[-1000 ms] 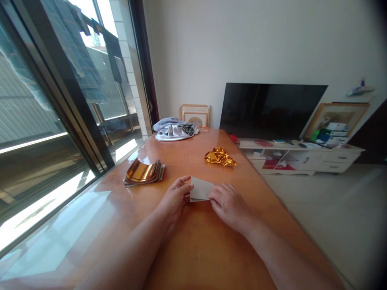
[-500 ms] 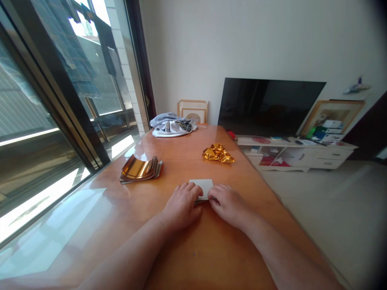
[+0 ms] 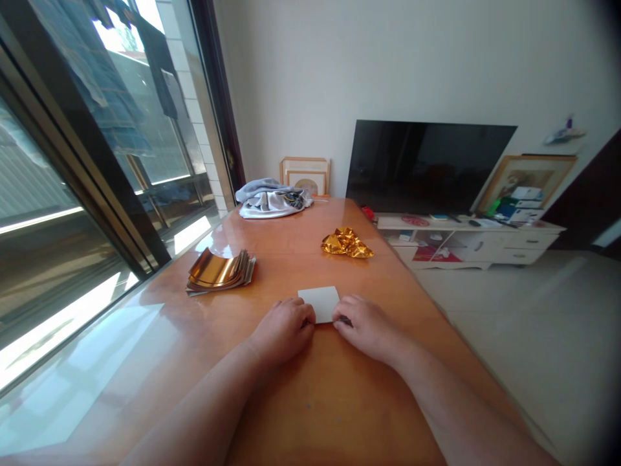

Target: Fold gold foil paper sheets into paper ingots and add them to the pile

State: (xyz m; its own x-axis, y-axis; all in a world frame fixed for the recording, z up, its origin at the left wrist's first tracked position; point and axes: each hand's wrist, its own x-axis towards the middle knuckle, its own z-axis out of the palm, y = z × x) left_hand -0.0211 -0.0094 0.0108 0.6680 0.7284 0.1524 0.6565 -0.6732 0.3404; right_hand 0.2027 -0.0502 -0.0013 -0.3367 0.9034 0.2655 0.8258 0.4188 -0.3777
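In the head view, the work in hand is a pale sheet (image 3: 319,301), lying on the near part of the tabletop (image 3: 310,401), between and just beyond the hands. The left hand (image 3: 284,330) has its fingers curled closed on the sheet's near left corner; the right hand (image 3: 366,327) holds the near right corner in a narrow pinch. The sheet looks squared and flat, but whether it is a single layer or already folded cannot be told, so handling of this piece seems unfinished.

Farther left, a stack of gold sheets (image 3: 216,268) sits curved and apart from the hands, apparently a good number not in use. Far right of the stack lies crumpled gold foil (image 3: 345,243), perhaps handled already; whether it is one piece or several is unclear.
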